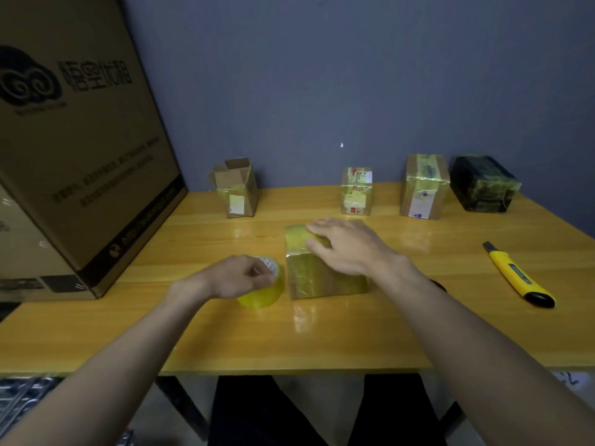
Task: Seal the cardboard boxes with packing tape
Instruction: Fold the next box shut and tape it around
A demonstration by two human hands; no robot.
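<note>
Both forearms reach forward over the wooden bench (322, 342). The right hand (346, 244) lies palm-down with relaxed, slightly spread fingers on top of a tape-wrapped cardboard box (318, 278) at the bench's middle. Just left of that box, the left hand (240, 278) curls its fingers round a yellow roll of packing tape (262, 296) (it rests on the bench). Along the wall stand an open-flapped box (236, 189), two taped boxes (356, 191) (423, 187) and a dark wrapped parcel (483, 185). A yellow utility knife (518, 276) lies well right; a large carton (74, 149) stands left.
</note>
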